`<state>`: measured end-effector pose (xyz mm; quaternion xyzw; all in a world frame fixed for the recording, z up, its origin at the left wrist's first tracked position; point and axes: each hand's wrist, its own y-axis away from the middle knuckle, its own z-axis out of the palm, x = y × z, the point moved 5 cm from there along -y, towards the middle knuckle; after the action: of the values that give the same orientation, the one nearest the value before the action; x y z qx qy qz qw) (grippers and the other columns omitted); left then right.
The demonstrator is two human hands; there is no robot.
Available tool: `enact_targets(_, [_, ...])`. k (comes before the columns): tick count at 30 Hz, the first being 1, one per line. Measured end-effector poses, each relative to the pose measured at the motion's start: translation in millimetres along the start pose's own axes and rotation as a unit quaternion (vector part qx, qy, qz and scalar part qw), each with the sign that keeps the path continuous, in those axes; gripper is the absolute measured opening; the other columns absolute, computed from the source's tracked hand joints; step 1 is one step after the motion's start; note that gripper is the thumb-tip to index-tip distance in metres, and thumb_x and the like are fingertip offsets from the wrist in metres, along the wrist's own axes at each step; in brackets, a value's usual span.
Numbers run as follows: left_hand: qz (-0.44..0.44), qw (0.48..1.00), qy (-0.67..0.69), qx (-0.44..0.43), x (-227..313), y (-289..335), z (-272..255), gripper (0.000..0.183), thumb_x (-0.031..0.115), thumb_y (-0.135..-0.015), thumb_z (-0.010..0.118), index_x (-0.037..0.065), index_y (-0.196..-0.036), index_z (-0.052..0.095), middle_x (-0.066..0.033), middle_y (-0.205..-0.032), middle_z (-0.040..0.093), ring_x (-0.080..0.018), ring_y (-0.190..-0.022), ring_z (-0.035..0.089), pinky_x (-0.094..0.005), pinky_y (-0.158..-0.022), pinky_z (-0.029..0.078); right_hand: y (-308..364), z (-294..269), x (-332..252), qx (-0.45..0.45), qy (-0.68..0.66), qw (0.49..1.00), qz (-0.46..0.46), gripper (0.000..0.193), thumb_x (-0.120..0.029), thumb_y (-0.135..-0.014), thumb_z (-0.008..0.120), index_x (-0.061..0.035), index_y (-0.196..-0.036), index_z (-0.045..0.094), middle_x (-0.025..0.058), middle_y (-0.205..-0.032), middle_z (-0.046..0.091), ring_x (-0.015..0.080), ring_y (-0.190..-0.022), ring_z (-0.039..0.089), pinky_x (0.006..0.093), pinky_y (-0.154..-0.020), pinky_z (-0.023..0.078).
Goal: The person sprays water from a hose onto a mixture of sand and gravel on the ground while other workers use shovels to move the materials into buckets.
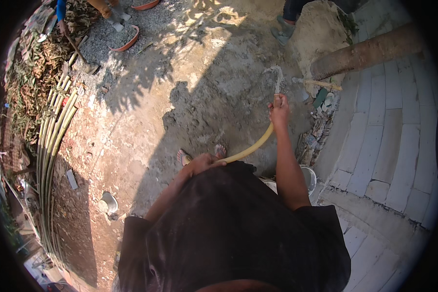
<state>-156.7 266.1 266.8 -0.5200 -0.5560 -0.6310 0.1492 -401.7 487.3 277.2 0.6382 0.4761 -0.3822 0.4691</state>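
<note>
A yellow hose (pixel 252 148) curves between my two hands in front of my body. Near its end, my right hand (pixel 279 113) is closed round it, arm stretched forward. Water (pixel 278 77) comes out of the hose's mouth and lands on the wet grey ground (pixel 238 68) ahead. Low at my waist, my left hand (pixel 205 164) lies at the hose's nearer part, its fingers curled against it. Beyond that hand the hose is hidden by my dark shirt.
Bamboo poles (pixel 51 131) lie along the left by dry leaves. A person with a hoe (pixel 88 67) stands far left near gravel and an orange-rimmed pan (pixel 127 41). Another person's boot (pixel 283 30) shows by a sand pile (pixel 316 34). A rusty pipe (pixel 365 51) crosses the right, before a block wall (pixel 374 141).
</note>
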Motion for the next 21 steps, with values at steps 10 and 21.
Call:
enact_targets(10, [-0.061, 0.996, 0.023, 0.067, 4, 30, 5, 0.052, 0.050, -0.086, 0.059, -0.001, -0.091, 0.069, -0.0128, -0.064, 0.061, -0.0206, -0.065, 0.060, -0.0384, -0.063, 0.043, -2, 61, -10, -0.124, -0.010, 0.992, 0.004, 0.019, -0.024, -0.100, 0.040, -0.0110, -0.107, 0.051, 0.0032, -0.067, 0.054, 0.0075, -0.042, 0.040, 0.0254, -0.035, 0.031])
enact_targets(21, [-0.016, 0.999, 0.018, 0.047, 25, 6, 13, 0.049, 0.048, -0.087, 0.058, 0.002, -0.095, 0.070, -0.0166, -0.072, 0.065, -0.0268, -0.071, 0.064, -0.0405, -0.069, 0.046, -8, -46, 52, 0.094, -0.044, 0.993, 0.063, 0.018, -0.023, -0.101, 0.034, -0.0118, -0.111, 0.044, 0.0026, -0.066, 0.052, 0.0084, -0.041, 0.040, 0.0254, -0.034, 0.031])
